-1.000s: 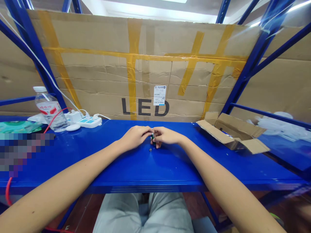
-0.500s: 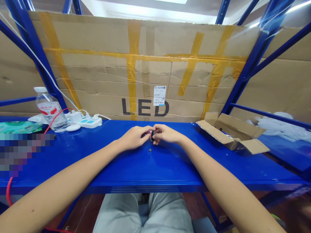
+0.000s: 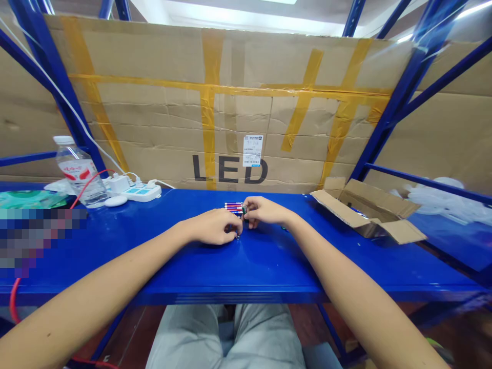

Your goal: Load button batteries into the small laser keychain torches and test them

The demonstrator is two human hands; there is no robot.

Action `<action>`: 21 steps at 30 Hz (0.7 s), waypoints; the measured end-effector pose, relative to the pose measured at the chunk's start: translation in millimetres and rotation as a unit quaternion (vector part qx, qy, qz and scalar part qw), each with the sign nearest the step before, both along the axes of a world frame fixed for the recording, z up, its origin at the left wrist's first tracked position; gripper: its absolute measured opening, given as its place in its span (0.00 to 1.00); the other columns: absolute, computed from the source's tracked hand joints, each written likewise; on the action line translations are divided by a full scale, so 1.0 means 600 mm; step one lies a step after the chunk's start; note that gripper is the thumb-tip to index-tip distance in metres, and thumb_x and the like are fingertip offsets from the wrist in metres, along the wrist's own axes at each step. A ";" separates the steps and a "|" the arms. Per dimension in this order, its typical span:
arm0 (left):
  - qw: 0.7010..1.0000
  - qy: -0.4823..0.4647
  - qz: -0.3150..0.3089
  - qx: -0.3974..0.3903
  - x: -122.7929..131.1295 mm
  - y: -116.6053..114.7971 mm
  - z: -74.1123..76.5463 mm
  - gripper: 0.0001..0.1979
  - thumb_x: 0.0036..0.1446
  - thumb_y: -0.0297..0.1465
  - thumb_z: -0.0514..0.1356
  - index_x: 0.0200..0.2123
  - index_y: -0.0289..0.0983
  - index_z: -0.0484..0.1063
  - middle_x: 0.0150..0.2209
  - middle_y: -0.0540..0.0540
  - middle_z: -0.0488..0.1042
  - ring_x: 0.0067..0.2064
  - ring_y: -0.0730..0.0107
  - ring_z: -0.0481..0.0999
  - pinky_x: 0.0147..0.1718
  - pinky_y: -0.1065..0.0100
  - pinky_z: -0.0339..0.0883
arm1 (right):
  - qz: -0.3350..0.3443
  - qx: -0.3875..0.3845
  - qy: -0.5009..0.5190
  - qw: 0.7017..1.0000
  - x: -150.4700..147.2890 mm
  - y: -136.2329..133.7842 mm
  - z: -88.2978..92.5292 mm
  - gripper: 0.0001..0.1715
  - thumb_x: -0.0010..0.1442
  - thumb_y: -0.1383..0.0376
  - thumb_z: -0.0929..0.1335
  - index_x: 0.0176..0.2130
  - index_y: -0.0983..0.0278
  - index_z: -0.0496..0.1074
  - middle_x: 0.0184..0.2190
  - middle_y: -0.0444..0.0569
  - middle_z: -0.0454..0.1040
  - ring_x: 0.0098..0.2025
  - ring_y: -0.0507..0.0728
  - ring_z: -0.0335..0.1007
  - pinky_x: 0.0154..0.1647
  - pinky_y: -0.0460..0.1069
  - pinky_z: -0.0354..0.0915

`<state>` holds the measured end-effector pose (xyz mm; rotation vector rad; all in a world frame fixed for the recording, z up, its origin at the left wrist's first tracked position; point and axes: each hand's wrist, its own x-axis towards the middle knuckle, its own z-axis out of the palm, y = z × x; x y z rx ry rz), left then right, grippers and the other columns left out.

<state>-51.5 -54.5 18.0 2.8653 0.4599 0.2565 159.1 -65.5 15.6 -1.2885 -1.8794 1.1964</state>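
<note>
Our left hand (image 3: pixel 219 225) has its fingertips at a small metal piece (image 3: pixel 238 238) on the tabletop (image 3: pixel 184 271); we cannot tell whether that grip is closed. Our right hand (image 3: pixel 265 211) pinches a dark piece (image 3: pixel 245 209) beside some striped sticks (image 3: pixel 233 206). A clumsy pinch could send the metal piece rolling, and a right-hand slip could knock the sticks askew. The cardboard box (image 3: pixel 338 207), flaps spread, holds something bluish, too small to identify.
</note>
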 end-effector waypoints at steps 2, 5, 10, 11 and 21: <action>1.000 0.015 0.000 0.003 0.002 0.001 -0.002 0.10 0.54 0.25 0.56 0.35 0.39 0.76 0.32 0.50 0.78 0.32 0.69 0.74 0.34 0.70 0.62 | 0.001 0.001 -0.002 1.000 0.000 -0.001 0.001 0.13 0.51 0.74 0.69 0.34 0.63 0.61 0.24 0.43 0.73 0.24 0.53 0.74 0.24 0.46 0.69; 1.000 0.026 0.016 0.002 0.003 -0.001 -0.002 0.08 0.55 0.27 0.55 0.35 0.39 0.75 0.32 0.50 0.78 0.32 0.69 0.74 0.33 0.69 0.61 | 0.005 0.015 -0.017 1.000 0.001 0.001 0.000 0.12 0.51 0.73 0.69 0.34 0.63 0.62 0.25 0.43 0.73 0.24 0.53 0.72 0.23 0.45 0.66; 0.996 0.007 0.082 0.021 0.000 0.010 -0.009 0.04 0.51 0.28 0.57 0.30 0.39 0.72 0.27 0.51 0.75 0.28 0.70 0.71 0.27 0.69 0.55 | -0.001 0.095 -0.040 0.995 0.008 0.015 -0.011 0.09 0.50 0.73 0.68 0.33 0.64 0.65 0.28 0.43 0.74 0.30 0.52 0.70 0.32 0.46 0.64; 0.994 -0.019 0.107 0.029 -0.001 0.017 -0.011 0.03 0.51 0.28 0.57 0.29 0.39 0.71 0.26 0.51 0.74 0.28 0.70 0.70 0.27 0.69 0.55 | -0.001 0.110 -0.045 0.993 0.009 0.017 -0.013 0.09 0.50 0.73 0.68 0.33 0.64 0.65 0.28 0.43 0.74 0.32 0.52 0.70 0.33 0.46 0.64; 0.933 -0.286 0.194 -0.098 0.006 0.039 -0.024 0.04 0.50 0.31 0.57 0.29 0.36 0.69 0.25 0.51 0.70 0.27 0.72 0.68 0.28 0.70 0.61 | 0.008 0.185 -0.060 0.981 -0.011 0.016 -0.029 0.06 0.54 0.72 0.66 0.35 0.64 0.68 0.28 0.44 0.73 0.31 0.53 0.68 0.35 0.48 0.63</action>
